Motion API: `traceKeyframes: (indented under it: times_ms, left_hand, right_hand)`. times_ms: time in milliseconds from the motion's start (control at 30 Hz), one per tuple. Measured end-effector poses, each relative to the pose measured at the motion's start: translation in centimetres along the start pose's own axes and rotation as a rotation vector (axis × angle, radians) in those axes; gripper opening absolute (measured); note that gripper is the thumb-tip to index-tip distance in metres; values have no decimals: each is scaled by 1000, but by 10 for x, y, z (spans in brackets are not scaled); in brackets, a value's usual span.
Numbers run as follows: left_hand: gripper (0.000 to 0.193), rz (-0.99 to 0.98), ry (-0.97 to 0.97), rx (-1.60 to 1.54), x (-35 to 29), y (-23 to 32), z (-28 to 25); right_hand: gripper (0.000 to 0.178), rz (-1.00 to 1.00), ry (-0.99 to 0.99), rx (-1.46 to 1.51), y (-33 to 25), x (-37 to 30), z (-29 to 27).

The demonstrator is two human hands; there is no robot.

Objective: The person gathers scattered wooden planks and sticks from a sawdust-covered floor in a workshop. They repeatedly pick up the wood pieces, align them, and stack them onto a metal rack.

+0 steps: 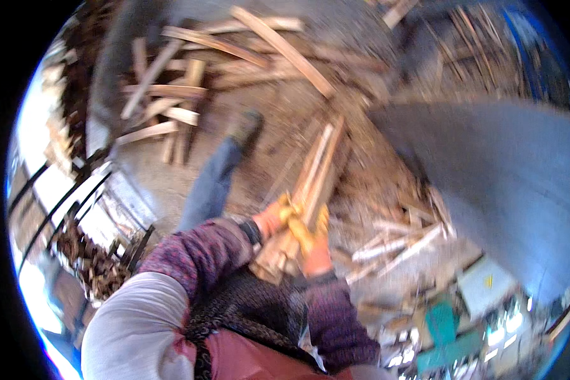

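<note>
A bundle of long wooden slats (316, 171) slants up and away from my body, its near ends (273, 258) close to my waist. My left hand (273, 215), in an orange and yellow work glove, is closed round the bundle from its left side. On the right side my right hand (313, 239), gloved the same way, grips the slats a little nearer to me. The two hands are close together. Motion blurs the picture, so single fingers and the exact number of slats cannot be made out.
Loose wooden slats (171, 101) lie crisscrossed on the floor at the far left, with a long plank (285, 50) beyond. More offcuts (399, 247) lie at right, beside a large grey metal panel (487, 171). A black-framed rack (63, 202) stands at left. My shoe (244, 126) is on the floor ahead.
</note>
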State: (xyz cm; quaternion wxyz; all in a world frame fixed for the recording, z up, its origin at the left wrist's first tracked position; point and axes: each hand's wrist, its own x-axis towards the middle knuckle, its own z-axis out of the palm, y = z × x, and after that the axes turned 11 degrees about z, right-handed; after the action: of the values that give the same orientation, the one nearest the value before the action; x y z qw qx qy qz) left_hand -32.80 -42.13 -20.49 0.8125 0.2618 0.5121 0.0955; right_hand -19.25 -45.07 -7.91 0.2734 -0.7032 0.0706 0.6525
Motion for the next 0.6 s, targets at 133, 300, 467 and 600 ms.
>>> traceKeyframes:
  times_ms: [133, 300, 467, 600]
  left_hand:
    - [76, 168, 85, 145, -69, 32, -6]
    - [81, 334, 428, -136, -172, 139, -65]
    - [78, 630, 677, -300, -228, 277, -161]
    - [79, 787, 898, -181, -296, 363, -259]
  right_hand:
    - [82, -112, -69, -228, -15, -24, 33]
    - [71, -225, -301, -329, -86, -93, 150]
    - [69, -527, -527, -572, -191, -155, 303]
    - [87, -631, -661, -625, -236, -196, 429]
